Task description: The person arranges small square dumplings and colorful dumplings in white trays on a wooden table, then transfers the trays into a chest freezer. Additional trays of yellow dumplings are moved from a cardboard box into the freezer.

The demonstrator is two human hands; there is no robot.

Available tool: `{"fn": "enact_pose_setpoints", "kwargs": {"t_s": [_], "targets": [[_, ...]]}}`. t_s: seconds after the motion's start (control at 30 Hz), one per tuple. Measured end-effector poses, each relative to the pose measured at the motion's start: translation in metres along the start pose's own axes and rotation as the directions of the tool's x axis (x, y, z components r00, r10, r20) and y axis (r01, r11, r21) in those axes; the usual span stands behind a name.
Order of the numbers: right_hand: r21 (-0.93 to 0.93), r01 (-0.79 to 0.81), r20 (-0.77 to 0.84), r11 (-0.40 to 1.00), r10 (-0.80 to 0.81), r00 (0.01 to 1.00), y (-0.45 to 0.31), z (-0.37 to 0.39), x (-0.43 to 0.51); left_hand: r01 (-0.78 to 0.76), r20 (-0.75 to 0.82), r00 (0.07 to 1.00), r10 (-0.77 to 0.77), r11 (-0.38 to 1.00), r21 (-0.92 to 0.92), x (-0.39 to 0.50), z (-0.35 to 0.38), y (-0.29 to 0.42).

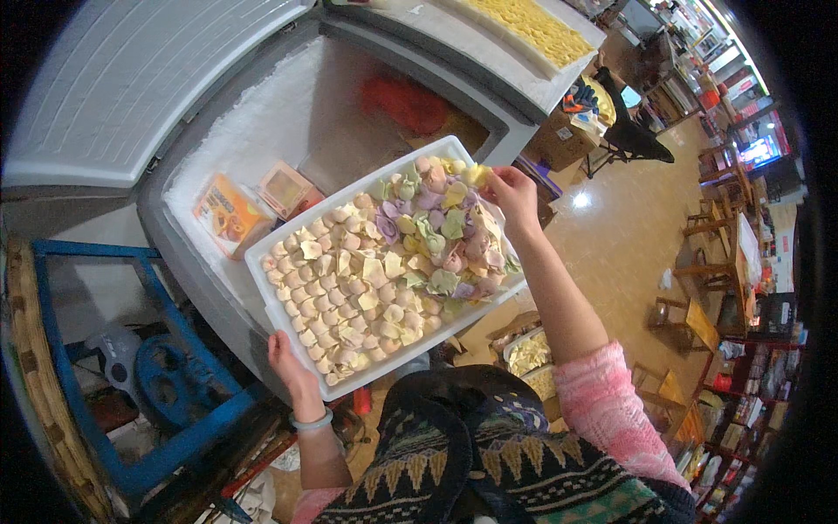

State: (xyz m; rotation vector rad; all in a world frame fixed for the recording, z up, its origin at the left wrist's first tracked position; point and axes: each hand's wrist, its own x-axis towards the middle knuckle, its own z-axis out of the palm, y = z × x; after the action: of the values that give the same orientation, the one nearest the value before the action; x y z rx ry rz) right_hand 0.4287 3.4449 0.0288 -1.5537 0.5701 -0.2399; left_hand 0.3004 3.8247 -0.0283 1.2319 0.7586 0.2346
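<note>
A white plastic tray [298, 355] full of dumplings lies tilted across the near side of an open chest freezer. Pale yellowish dumplings [327, 288] fill its left part in rows; green, purple, pink and yellow dumplings [432, 229] are heaped on its right part. My left hand [291, 373] holds the tray by its near left edge, its fingers partly hidden beneath. With thumb and fingers, my right hand [512, 193] pinches a yellow dumpling [476, 175] at the far right corner.
The freezer's frosted inner wall [262, 118] is behind the tray, with an orange box [229, 213] and a smaller carton [285, 190] inside. Its raised lid [131, 85] stands at the left. Another tray [537, 29] of yellow pieces rests beyond. A blue metal frame [150, 281] stands at the left.
</note>
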Motion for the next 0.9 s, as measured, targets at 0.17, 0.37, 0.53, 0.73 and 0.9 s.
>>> {"fn": "enact_pose_setpoints", "kwargs": {"t_s": [0.17, 0.37, 0.53, 0.73, 0.9], "targets": [[0.075, 0.083, 0.091, 0.994, -0.09, 0.992, 0.016, -0.015, 0.021, -0.08, -0.065, 0.994, 0.083, 0.996, 0.044, -0.006, -0.006, 0.01], [-0.484, 0.168, 0.091, 0.859, -0.142, 0.986, 0.029, -0.076, -0.047, -0.101, -0.058, 0.993, 0.099, 0.994, -0.036, -0.02, -0.016, 0.034], [-0.291, -0.178, 0.165, 0.94, 0.232, 0.958, 0.025, -0.081, -0.06, -0.089, -0.051, 0.995, 0.087, 0.996, -0.031, -0.027, -0.016, 0.035], [-0.24, -0.108, 0.15, 0.965, 0.147, 0.978, 0.002, -0.05, -0.029, -0.152, -0.055, 0.987, 0.152, 0.988, -0.001, 0.0, 0.006, 0.05], [-0.196, -0.067, 0.144, 0.978, 0.097, 0.985, -0.019, 0.043, 0.06, -0.15, -0.076, 0.985, 0.152, 0.988, 0.027, 0.088, 0.046, 0.116]]}}
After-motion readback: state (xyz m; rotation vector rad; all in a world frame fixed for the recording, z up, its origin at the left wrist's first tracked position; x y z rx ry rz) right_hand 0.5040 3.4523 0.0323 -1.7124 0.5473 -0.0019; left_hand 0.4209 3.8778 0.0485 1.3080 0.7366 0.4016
